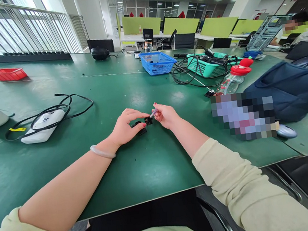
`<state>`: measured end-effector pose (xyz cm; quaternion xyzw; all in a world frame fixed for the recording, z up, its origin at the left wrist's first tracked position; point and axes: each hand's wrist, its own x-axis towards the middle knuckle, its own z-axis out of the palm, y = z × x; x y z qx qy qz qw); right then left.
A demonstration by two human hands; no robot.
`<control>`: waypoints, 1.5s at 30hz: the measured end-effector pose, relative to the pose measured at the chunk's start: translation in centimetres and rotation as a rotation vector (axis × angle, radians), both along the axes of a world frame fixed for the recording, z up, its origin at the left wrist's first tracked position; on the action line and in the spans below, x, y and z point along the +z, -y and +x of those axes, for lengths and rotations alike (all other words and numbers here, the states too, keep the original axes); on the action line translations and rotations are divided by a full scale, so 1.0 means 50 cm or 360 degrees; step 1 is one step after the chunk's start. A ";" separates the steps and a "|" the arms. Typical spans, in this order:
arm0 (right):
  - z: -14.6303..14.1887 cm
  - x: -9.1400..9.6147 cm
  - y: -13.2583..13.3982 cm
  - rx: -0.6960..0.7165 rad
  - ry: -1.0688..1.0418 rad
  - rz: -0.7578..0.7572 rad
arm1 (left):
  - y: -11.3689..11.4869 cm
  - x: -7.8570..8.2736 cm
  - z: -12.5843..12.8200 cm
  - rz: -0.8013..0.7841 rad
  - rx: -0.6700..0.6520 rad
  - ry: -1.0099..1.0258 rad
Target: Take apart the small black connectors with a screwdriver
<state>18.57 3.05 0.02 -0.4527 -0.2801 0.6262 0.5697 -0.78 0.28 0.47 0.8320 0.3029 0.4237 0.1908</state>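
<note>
A small black part (148, 121) rests low over the green table (149, 168), straight ahead of me. My left hand (125, 125) is closed on it from the left, the thumb and forefinger on either side. A white bangle (102, 151) circles that wrist. Between the thumb and fingers of my right hand (166, 115) is a slim greyish tool (153, 113), its end at the right side of the black part. The tool is too small and too far covered by my fingers for its exact kind to show.
Left lies a white device (45, 125) wrapped with a black cord. Farther back are a red tray (8, 75), a blue basket (159, 68) and a green basket (201, 68) with cables. At right stand a red-lidded bottle (232, 81) and a navy bag (288, 87); another person sits beyond.
</note>
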 end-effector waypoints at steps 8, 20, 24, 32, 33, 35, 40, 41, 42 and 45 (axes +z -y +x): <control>-0.004 0.012 0.011 0.0223 0.0038 -0.0029 | 0.008 0.000 0.014 0.0268 -0.0073 -0.0122; -0.002 0.011 0.018 0.0599 0.0270 0.0041 | 0.024 0.006 0.024 0.0832 0.0089 0.0148; -0.004 0.016 0.024 0.0689 0.0348 0.0037 | 0.028 0.008 0.024 0.0817 0.0187 0.0160; 0.000 0.007 0.019 0.0723 0.0313 0.0036 | 0.031 0.012 0.022 0.0585 0.0408 0.0129; 0.001 0.007 0.019 0.0732 0.0315 0.0031 | 0.031 0.012 0.022 0.0579 0.0417 0.0134; 0.001 0.008 0.019 0.0732 0.0316 0.0012 | 0.031 0.012 0.022 0.0593 0.0413 0.0175; 0.003 0.014 0.019 0.0584 0.0239 0.0030 | 0.024 0.006 0.019 0.0544 0.0463 0.0367; 0.004 0.014 0.017 0.0522 0.0211 0.0063 | 0.020 0.004 0.017 0.0463 0.0506 0.0396; 0.007 0.013 0.014 0.0454 0.0177 0.0106 | 0.015 0.002 0.015 0.0361 0.0551 0.0420; 0.014 0.009 0.005 0.0277 0.0067 0.0261 | -0.004 -0.004 0.006 0.0020 0.0613 0.0491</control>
